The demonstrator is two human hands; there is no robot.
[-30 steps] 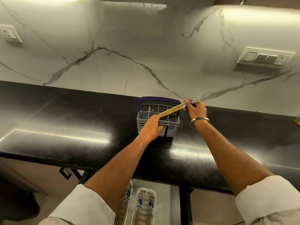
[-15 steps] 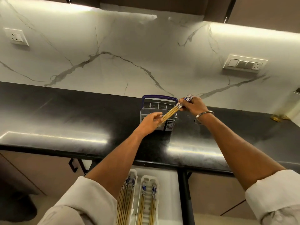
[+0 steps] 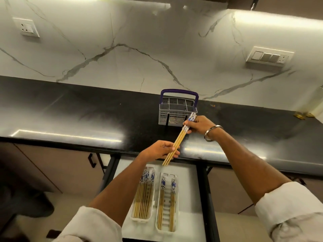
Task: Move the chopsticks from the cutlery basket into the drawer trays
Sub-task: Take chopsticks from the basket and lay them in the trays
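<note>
A bundle of wooden chopsticks (image 3: 178, 142) with blue-and-white tops slants over the counter's front edge. My right hand (image 3: 198, 124) grips the patterned top end. My left hand (image 3: 160, 151) holds the plain lower part between thumb and fingers. The grey cutlery basket (image 3: 176, 116) with a purple handle stands on the black counter just behind my right hand; its compartments look empty. Below, the open drawer holds two white trays: the left tray (image 3: 142, 218) is packed with several chopsticks, and the right tray (image 3: 167, 230) has two pairs along its sides.
The black counter (image 3: 70, 116) runs across the view in front of a marble wall with a socket (image 3: 26, 27) and a switch plate (image 3: 269, 56). The drawer's white floor (image 3: 189, 198) has dark rails on both sides. Cabinet handles (image 3: 92, 160) sit to the left.
Both hands have carried the chopstick bundle out of the basket and toward me, now over the counter edge above the drawer. The view has tilted down, showing more of the trays.
</note>
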